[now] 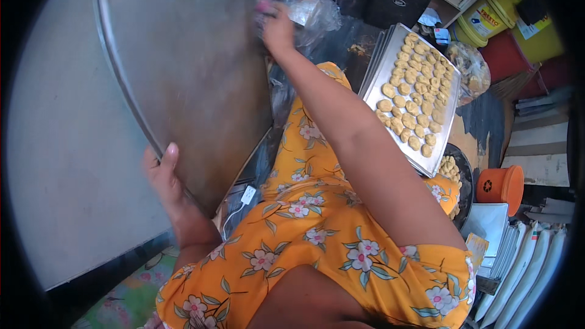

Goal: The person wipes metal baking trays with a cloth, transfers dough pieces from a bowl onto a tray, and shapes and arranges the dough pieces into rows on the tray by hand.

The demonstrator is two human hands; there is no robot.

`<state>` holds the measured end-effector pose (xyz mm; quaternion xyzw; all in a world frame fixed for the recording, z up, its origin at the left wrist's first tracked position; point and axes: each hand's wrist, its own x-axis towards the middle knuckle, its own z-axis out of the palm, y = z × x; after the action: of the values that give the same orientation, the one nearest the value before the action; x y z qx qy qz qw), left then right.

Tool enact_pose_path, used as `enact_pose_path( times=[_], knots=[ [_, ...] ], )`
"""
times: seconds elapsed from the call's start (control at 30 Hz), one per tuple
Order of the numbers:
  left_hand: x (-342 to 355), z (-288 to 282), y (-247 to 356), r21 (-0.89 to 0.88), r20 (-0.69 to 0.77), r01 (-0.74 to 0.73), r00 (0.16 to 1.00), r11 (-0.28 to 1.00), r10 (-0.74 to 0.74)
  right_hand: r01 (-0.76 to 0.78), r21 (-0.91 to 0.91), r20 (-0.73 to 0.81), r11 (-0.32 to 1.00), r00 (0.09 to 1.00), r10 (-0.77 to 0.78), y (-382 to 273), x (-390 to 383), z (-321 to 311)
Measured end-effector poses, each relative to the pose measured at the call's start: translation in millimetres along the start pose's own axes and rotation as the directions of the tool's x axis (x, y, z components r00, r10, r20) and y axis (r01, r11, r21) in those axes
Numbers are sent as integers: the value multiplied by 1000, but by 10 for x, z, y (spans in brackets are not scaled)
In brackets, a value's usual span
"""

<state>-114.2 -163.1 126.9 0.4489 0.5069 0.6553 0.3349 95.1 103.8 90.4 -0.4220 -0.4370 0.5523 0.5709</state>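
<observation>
A large, dark metal baking tray (189,79) stands tilted up on the left, its rim facing me. My left hand (164,173) grips the tray's near left edge, thumb over the rim. At the tray's far right edge, my right hand (278,29) is closed around something crumpled with a pink patch, too blurred to name. Just beyond it lies a clear plastic bag (317,18). To my right, a silver tray (434,167) carries rows of small round yellow dough pieces (412,108), with more trays stacked beneath it.
A round dark pan (467,176) of dough pieces sits partly under the silver tray. Near it are an orange tub (499,186) and a filled plastic bag (469,73). Yellow buckets (487,18) stand at the far right. A white plug with a cord (248,195) lies near my lap.
</observation>
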Motion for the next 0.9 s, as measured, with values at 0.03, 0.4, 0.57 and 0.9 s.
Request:
enact_pose_path(
  times=[0.03,0.4,0.57,0.9],
  knots=[
    [31,-34,-9,-32,-4,-93,996,995,93,43,-143,-119,989,991,-60,253,-16,-79],
    [606,573,33,-51,-61,-56,997,997,53,876,-136,491,462,465,-737,79,-1373,-42],
    [669,737,442,-26,-52,-110,993,994,108,479,-320,404,817,849,-339,866,-1483,-586],
    [849,1064,575,77,-33,-176,983,981,179,474,-792,502,384,864,-31,644,-2032,-1563]
  ],
)
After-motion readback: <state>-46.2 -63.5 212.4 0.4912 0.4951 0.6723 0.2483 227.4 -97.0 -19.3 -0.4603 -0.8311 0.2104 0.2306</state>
